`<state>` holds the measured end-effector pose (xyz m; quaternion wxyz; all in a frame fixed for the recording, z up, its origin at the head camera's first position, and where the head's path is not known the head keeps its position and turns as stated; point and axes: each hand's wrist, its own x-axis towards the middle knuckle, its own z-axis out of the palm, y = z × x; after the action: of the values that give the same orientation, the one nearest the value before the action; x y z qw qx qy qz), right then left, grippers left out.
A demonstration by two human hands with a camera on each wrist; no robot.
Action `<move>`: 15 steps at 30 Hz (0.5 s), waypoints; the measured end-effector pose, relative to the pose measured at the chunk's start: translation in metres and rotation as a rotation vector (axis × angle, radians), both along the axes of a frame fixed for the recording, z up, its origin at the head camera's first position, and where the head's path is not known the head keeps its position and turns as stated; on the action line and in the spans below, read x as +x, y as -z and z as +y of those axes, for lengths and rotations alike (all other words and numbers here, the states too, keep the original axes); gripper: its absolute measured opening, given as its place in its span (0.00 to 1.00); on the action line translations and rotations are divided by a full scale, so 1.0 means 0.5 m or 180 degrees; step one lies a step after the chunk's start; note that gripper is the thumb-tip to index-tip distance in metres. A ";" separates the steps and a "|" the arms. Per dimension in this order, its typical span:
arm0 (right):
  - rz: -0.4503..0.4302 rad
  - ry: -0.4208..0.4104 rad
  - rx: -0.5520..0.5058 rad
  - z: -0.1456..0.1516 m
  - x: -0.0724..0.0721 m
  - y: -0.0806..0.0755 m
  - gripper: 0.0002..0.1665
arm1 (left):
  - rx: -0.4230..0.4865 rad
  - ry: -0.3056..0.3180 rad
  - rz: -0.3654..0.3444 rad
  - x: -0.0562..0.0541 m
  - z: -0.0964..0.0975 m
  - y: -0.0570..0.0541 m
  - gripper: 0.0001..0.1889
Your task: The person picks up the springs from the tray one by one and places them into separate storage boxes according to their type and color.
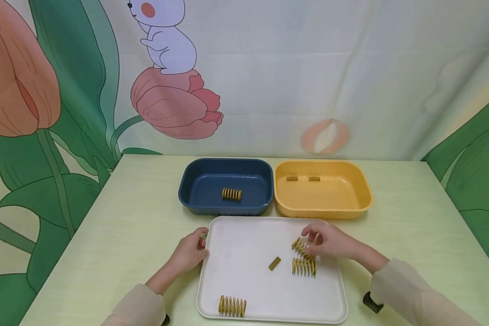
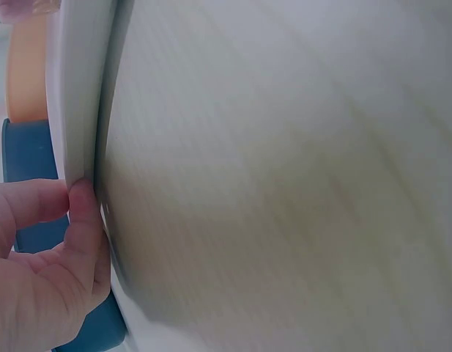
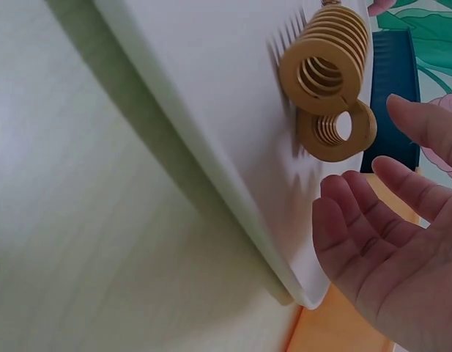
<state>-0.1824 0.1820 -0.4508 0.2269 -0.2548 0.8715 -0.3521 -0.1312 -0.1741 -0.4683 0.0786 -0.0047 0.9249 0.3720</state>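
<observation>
My left hand [image 1: 189, 250] grips the left rim of the white tray [image 1: 244, 253], thumb and finger pinched at the edge in the left wrist view. Over the tray's right side my right hand [image 1: 331, 241] has its fingers loosely bent and parted, beside a tilted large brass-coloured spring [image 1: 298, 246]. In the right wrist view the space between thumb and fingers holds nothing. Just nearer lies another large spring [image 1: 304, 267]. A small thin spring [image 1: 275, 263] rests left of these, and one more large spring [image 1: 232, 306] lies at the tray's front left.
Behind the tray stand a dark blue bin [image 1: 203, 209] with one large spring [image 1: 232, 194] in it and a yellow bin [image 1: 322, 212] holding two small springs [image 1: 292, 179]. A printed curtain [image 1: 261, 90] hangs behind the pale green table [image 1: 138, 217].
</observation>
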 end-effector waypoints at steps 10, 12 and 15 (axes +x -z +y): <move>-0.0066 -0.0008 -0.0050 0.005 0.010 0.015 0.22 | 0.0016 -0.0006 0.0001 0.000 0.001 0.000 0.25; -0.0071 0.0010 -0.0021 0.005 0.011 0.016 0.22 | 0.0014 -0.0005 0.0000 0.000 0.001 0.000 0.25; -0.0053 0.0025 0.0029 0.004 0.015 0.016 0.23 | 0.0018 -0.0011 -0.0021 0.000 0.001 0.000 0.25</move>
<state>-0.1750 0.1839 -0.4589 0.2339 -0.2475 0.8722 -0.3512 -0.1311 -0.1735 -0.4684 0.0811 -0.0073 0.9235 0.3748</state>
